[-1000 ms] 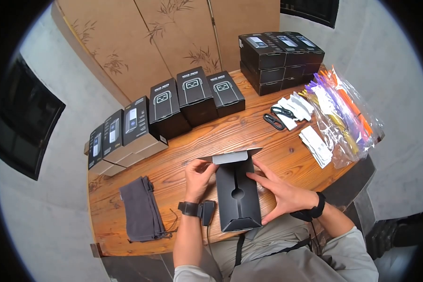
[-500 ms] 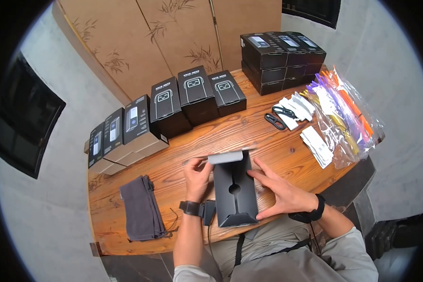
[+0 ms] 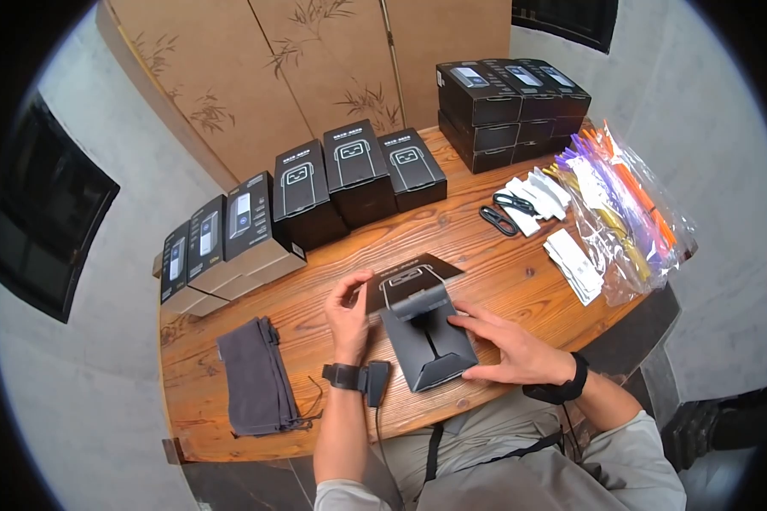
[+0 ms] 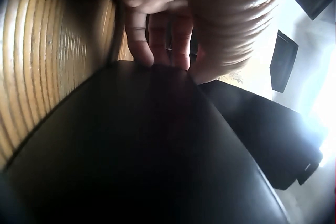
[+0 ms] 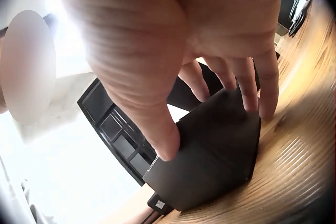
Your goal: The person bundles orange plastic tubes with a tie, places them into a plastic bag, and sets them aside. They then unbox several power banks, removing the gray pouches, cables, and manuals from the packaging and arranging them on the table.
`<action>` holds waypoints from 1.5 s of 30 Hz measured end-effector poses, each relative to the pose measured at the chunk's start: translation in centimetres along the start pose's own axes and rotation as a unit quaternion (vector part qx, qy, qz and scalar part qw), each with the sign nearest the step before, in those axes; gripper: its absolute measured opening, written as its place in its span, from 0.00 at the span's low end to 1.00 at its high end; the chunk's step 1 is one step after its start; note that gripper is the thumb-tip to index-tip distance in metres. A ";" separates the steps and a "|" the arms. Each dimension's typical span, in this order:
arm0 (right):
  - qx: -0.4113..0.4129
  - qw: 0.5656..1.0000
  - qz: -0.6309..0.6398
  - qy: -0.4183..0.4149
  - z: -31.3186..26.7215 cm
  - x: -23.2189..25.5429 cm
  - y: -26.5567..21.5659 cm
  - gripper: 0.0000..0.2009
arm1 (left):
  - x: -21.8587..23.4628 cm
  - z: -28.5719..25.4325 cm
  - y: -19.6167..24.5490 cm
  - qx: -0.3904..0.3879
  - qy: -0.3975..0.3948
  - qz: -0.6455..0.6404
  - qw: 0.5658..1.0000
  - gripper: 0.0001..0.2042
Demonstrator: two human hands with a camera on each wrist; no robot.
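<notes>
A black cardboard box lies near the table's front edge, its lid hinged at the far end and tilted over it. A pale face outline is printed on the lid, and a bent tuck flap shows below it. My left hand grips the box at its far left corner; in the left wrist view its fingers curl round the end of the dark side wall. On the right side, my right hand holds the box between thumb and fingers, the thumb at the near corner. The right wrist view shows thumb and fingers straddling the side wall.
Grey drawstring pouches lie left of the box. Several black boxes stand along the back left, and more are stacked at the back right. Black cables, white papers and bagged colourful strips lie to the right.
The lid has swung from nearly upright toward me, bringing its printed face into view. The box's near end has shifted away from me. Both hands stay at its sides.
</notes>
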State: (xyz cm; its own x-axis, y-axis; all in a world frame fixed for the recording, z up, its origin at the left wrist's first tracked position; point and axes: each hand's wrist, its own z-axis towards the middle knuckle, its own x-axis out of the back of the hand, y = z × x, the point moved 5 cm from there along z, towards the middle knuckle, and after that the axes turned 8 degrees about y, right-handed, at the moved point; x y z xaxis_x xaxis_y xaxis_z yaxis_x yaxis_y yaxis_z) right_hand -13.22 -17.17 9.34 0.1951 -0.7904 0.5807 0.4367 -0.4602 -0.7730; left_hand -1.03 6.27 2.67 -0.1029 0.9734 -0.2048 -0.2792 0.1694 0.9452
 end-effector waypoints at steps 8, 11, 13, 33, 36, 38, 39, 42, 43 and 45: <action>-0.094 0.990 0.093 0.046 -0.3 0.1 1.4 0.38 | -0.4 0.0 -0.2 0.023 -0.047 -0.017 0.998 0.09; -0.117 0.986 0.094 0.069 -0.3 0.5 1.7 0.36 | -0.8 -0.1 0.6 0.015 -0.060 0.003 0.998 0.12; -0.122 0.984 0.092 0.088 -0.3 0.7 1.9 0.34 | -0.9 -0.1 0.7 0.012 -0.071 0.014 0.997 0.14; -0.136 0.977 0.099 0.130 -0.2 1.1 2.3 0.32 | -1.8 -0.4 1.1 -0.015 -0.175 0.062 0.982 0.26; -0.144 0.976 0.102 0.127 -0.2 1.1 2.5 0.32 | -1.9 -0.4 1.1 -0.012 -0.175 0.064 0.982 0.27; -0.141 0.976 0.102 0.127 -0.2 1.1 2.4 0.32 | -1.9 -0.4 1.2 -0.009 -0.177 0.063 0.982 0.27; -0.140 0.977 0.102 0.127 -0.2 1.1 2.4 0.32 | -1.9 -0.4 1.2 -0.008 -0.177 0.062 0.982 0.27; -0.143 0.976 0.104 0.129 -0.3 1.0 2.4 0.31 | -1.8 -0.4 1.1 -0.006 -0.179 0.060 0.982 0.27; -0.143 0.976 0.105 0.130 -0.3 1.0 2.4 0.31 | -1.8 -0.4 1.0 -0.006 -0.180 0.060 0.982 0.27; -0.142 0.975 0.107 0.131 -0.3 1.0 2.4 0.31 | -1.8 -0.4 0.9 -0.008 -0.181 0.064 0.981 0.28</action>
State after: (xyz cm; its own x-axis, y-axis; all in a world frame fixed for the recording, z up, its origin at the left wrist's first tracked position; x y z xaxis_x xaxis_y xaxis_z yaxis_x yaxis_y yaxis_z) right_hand -12.23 -19.18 7.98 0.0071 -0.9400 0.3410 0.1428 -0.3366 -0.9308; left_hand -1.43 4.61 3.77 0.2069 0.9781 0.0216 -0.3005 0.0426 0.9528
